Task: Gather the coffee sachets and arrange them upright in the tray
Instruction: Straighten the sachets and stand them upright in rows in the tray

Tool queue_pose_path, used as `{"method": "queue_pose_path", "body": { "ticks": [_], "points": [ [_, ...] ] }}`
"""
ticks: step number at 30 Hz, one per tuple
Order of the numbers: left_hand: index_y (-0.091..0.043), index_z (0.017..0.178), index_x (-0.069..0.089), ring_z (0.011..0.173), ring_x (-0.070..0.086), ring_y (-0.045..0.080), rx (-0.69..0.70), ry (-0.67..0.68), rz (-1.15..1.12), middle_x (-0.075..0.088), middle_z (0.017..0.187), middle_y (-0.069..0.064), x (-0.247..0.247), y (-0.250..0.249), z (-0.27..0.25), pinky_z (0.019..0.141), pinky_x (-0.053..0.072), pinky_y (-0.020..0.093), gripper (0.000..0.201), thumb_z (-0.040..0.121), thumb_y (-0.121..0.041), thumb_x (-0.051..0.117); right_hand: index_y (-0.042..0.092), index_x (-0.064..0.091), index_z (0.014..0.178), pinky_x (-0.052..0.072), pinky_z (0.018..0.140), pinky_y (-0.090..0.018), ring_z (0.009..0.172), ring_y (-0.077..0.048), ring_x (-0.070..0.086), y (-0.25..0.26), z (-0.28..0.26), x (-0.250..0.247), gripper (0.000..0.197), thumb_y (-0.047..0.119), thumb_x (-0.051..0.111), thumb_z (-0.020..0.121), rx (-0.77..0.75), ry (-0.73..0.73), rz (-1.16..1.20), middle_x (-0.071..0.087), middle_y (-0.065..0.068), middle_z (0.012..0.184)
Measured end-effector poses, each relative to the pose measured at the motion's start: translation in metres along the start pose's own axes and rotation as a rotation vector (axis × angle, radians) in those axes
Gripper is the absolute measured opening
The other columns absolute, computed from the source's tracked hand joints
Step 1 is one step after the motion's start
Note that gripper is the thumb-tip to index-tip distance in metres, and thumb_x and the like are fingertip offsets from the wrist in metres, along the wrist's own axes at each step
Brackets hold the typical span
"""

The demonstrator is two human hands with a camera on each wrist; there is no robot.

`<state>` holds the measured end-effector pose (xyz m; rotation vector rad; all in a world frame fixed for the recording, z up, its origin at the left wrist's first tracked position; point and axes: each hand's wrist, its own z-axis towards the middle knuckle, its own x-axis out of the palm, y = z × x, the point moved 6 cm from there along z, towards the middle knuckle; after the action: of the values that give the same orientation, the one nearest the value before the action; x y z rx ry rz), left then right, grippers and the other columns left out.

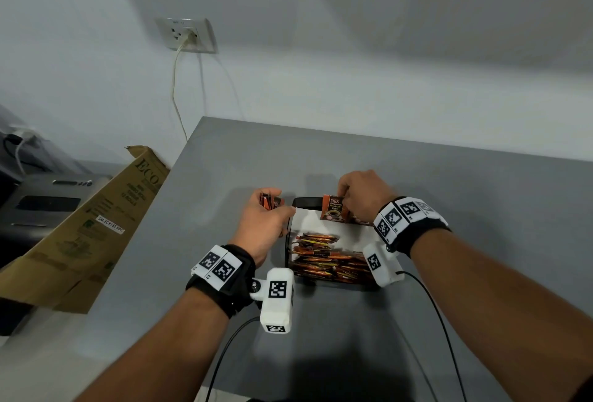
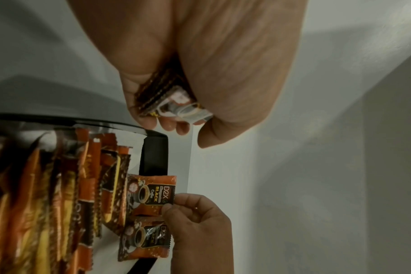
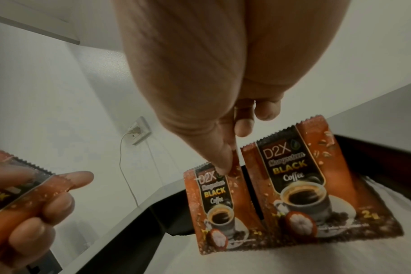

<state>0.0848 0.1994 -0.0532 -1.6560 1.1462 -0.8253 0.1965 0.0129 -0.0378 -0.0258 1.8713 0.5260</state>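
Note:
A black-rimmed tray [image 1: 301, 201] with a white floor sits mid-table, with several orange-brown coffee sachets [image 1: 321, 257] standing in rows at its near end. My right hand [image 1: 351, 196] pinches the top corner of one sachet [image 1: 333, 207] and holds it upright at the tray's far end. In the right wrist view that pinched sachet [image 3: 214, 204] stands beside a second upright one [image 3: 317, 185]. My left hand [image 1: 272, 209] hovers just left of the tray's far corner and grips a small stack of sachets [image 2: 167, 96].
The grey table [image 1: 449, 209] ends at a white wall behind the tray. A flattened cardboard box [image 1: 96, 225] leans at the table's left edge, over a grey machine [image 1: 48, 202]. A wall socket [image 1: 186, 34] with a hanging cable is up left. Wrist-camera cables trail toward me.

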Motion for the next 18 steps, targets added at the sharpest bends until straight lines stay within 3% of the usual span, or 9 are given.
{"method": "queue_pose_path", "body": {
  "ticks": [6,9,12,14,18],
  "points": [
    [-0.016,0.117,0.052,0.071,0.055,0.020,-0.043,0.023,-0.079,0.057,0.090,0.011,0.005,0.002,-0.003,0.057,0.048,0.032,0.036,0.087,0.004,0.057,0.022,0.070,0.086,0.060,0.077,-0.040,0.083,-0.023,0.066,0.001,-0.001,0.002,0.019,0.005,0.062,0.088,-0.012,-0.013,-0.001,0.070,-0.006,0.098],
    [-0.015,0.115,0.052,0.075,0.062,0.027,-0.071,0.035,-0.126,0.060,0.096,0.013,0.006,-0.001,-0.003,0.062,0.053,0.038,0.039,0.086,0.011,0.049,0.019,0.072,0.104,0.058,0.089,-0.040,0.097,-0.023,0.066,0.000,-0.003,-0.002,0.019,0.009,0.064,0.091,-0.012,-0.023,0.018,0.069,-0.006,0.114],
    [-0.012,0.122,0.052,0.081,0.069,0.030,-0.028,0.069,-0.070,0.068,0.098,0.012,0.009,-0.005,-0.003,0.075,0.058,0.047,0.046,0.084,0.015,0.056,0.014,0.070,0.117,0.050,0.101,-0.033,0.111,-0.019,0.063,0.005,-0.010,-0.019,0.027,0.013,0.064,0.091,-0.056,-0.074,0.097,0.067,-0.004,0.123],
    [-0.017,0.121,0.054,0.085,0.070,0.031,0.004,0.105,-0.043,0.071,0.099,0.012,0.014,-0.010,-0.003,0.083,0.057,0.051,0.053,0.081,0.016,0.064,0.016,0.073,0.114,0.050,0.098,-0.028,0.104,-0.012,0.064,0.018,-0.017,-0.034,0.025,0.017,0.065,0.090,-0.122,-0.107,0.200,0.071,0.002,0.115],
    [-0.018,0.117,0.055,0.081,0.069,0.027,0.050,0.187,-0.054,0.072,0.093,0.009,0.028,-0.021,-0.003,0.079,0.058,0.049,0.058,0.074,0.016,0.074,0.021,0.074,0.109,0.053,0.089,-0.023,0.090,-0.005,0.069,0.052,-0.030,-0.045,0.023,0.018,0.068,0.087,-0.248,0.047,0.414,0.075,0.009,0.096]
  ]
}}
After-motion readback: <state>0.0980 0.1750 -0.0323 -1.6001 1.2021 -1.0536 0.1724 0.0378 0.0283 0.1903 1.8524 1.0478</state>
